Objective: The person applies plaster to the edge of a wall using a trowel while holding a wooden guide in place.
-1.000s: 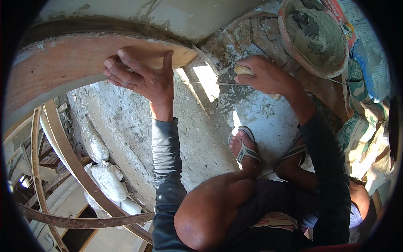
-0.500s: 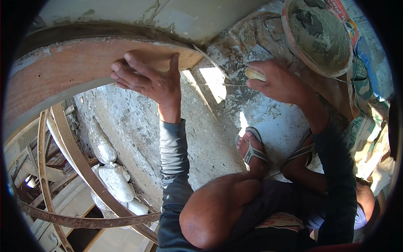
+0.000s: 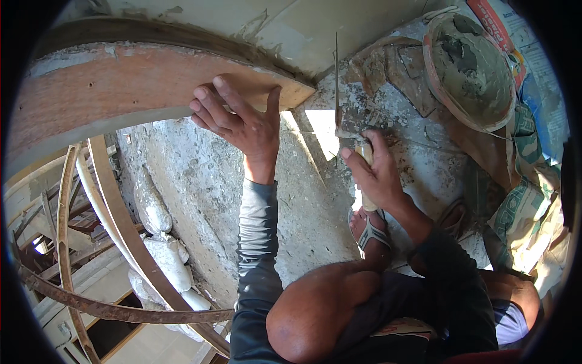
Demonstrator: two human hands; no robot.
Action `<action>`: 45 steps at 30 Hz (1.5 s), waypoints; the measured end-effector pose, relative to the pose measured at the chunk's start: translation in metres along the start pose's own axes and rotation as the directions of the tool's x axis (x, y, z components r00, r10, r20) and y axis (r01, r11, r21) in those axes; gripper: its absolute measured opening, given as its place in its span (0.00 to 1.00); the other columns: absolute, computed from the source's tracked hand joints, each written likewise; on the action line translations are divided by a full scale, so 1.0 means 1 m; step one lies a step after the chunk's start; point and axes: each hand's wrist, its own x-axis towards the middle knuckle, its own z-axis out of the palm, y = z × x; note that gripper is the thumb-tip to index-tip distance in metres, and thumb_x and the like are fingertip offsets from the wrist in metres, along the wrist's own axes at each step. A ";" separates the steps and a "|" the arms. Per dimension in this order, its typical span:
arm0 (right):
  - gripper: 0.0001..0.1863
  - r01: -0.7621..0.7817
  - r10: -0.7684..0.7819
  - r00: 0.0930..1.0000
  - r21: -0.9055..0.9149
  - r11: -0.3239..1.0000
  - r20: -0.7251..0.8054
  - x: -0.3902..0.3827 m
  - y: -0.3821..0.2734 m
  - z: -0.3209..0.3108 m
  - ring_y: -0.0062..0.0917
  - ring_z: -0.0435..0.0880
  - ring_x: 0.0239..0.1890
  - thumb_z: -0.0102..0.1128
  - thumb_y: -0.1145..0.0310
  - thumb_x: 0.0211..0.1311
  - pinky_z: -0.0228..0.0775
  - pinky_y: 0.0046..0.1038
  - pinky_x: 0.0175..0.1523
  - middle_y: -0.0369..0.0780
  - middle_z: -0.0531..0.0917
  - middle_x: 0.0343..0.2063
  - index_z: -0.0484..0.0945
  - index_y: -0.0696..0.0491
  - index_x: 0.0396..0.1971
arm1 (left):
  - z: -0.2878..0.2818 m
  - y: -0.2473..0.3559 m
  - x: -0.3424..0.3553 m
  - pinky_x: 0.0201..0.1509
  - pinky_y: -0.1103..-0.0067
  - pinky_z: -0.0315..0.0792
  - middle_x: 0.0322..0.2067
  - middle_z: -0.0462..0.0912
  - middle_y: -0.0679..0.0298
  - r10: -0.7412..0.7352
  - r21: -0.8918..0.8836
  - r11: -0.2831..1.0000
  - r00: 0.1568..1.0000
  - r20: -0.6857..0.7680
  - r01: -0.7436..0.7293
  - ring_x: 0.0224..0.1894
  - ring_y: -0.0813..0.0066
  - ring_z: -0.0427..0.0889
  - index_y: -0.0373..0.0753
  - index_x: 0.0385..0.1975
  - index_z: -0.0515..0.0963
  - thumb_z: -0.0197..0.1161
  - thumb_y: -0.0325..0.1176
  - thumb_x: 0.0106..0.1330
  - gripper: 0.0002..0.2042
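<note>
My left hand (image 3: pixel 248 124) rests against the end of a curved plywood strip (image 3: pixel 139 85), its fingers spread and thumb apart. The palm lies by the strip's lower edge; whether it presses hard I cannot tell. To the right, my right hand (image 3: pixel 379 173) is closed round the pale handle of a trowel (image 3: pixel 337 91). The blade shows edge-on as a thin dark line, pointing away from me toward the wall, apart from the strip's tip.
A round bucket (image 3: pixel 428 73) of wet grey plaster stands at far right, beside crumpled sacks (image 3: pixel 527 206). A plastered wall (image 3: pixel 212 18) borders the far side. At lower left are curved frames (image 3: pixel 121 206) and white filled bags (image 3: pixel 167 261). My sandalled foot (image 3: pixel 368 233) is near the trowel handle.
My right hand has come nearer and turned, swinging the trowel blade from pointing left to pointing away from me. My left hand stays at the strip; the whole view has shifted slightly.
</note>
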 end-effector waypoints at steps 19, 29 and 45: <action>0.20 0.096 -0.062 0.917 -0.068 0.993 0.393 -0.005 -0.002 0.021 0.56 0.82 0.32 0.54 0.65 0.71 0.69 0.49 0.38 0.60 0.78 0.26 0.62 0.62 0.52 | -0.020 -0.027 0.007 0.80 0.53 0.39 0.69 0.59 0.63 0.118 0.042 0.992 0.993 0.022 -0.118 0.73 0.61 0.52 0.49 0.64 0.75 0.61 0.55 0.70 0.27; 0.23 0.373 -0.265 0.895 -0.274 0.887 0.360 0.045 -0.056 -0.065 0.52 0.83 0.43 0.56 0.54 0.73 0.72 0.43 0.48 0.57 0.82 0.39 0.70 0.58 0.54 | -0.025 -0.026 0.003 0.80 0.51 0.37 0.69 0.58 0.64 0.093 0.032 0.995 0.994 0.063 -0.095 0.74 0.63 0.49 0.50 0.65 0.74 0.66 0.52 0.67 0.28; 0.28 0.363 -0.186 0.842 -0.279 0.889 0.506 0.087 0.028 -0.039 0.50 0.83 0.45 0.54 0.51 0.72 0.71 0.44 0.51 0.59 0.83 0.40 0.73 0.63 0.55 | -0.018 -0.024 0.001 0.77 0.46 0.37 0.71 0.52 0.52 0.131 0.110 0.984 0.987 0.096 -0.142 0.74 0.52 0.47 0.44 0.70 0.67 0.67 0.63 0.60 0.42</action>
